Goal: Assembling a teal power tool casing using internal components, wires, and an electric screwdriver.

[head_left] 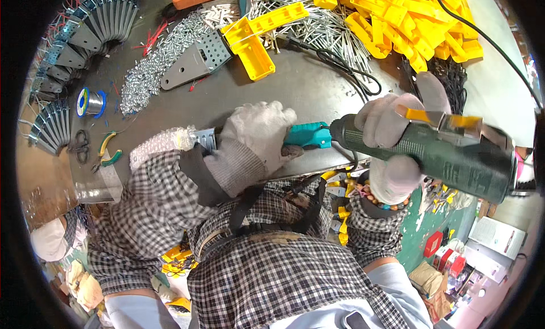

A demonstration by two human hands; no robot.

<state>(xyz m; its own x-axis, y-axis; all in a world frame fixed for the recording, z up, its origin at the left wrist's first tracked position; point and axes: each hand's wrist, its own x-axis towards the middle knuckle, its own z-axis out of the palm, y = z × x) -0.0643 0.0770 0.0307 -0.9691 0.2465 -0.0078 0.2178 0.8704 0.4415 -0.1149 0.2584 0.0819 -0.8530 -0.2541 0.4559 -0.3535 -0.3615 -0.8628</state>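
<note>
Head view, looking down on a dark grey metal workbench (306, 85) crowded with parts. The person's right hand (392, 130), in a grey knit glove, is closed around the body of a dark green electric screwdriver (448, 153) with a teal nose (308, 135), held level and pointing left across the near edge of the bench. The left hand (255, 139), also in a grey knit glove, is curled over the teal tip and presses down on a small perforated silver metal bracket (205, 138) lying at the bench's near edge — only a corner of the bracket shows past the glove, so whether the fingers clasp it or merely pin it cannot be told. Both forearms wear black-and-white checked sleeves. Further back on the bench, beyond the left hand, lie a larger silver perforated metal plate (196, 61) and a yellow plastic channel piece (255, 37), touching each other, with a heap of small silver screws (153, 65) just left of the plate. A pile of yellow plastic parts (409, 22) fills the far right of the bench. At the bench's left side sit a spool of solder wire (89, 102), green-handled pliers (109, 149) and rows of fanned grey metal brackets (91, 31). A black cable (346, 74) loops across the bench behind the screwdriver.
</note>
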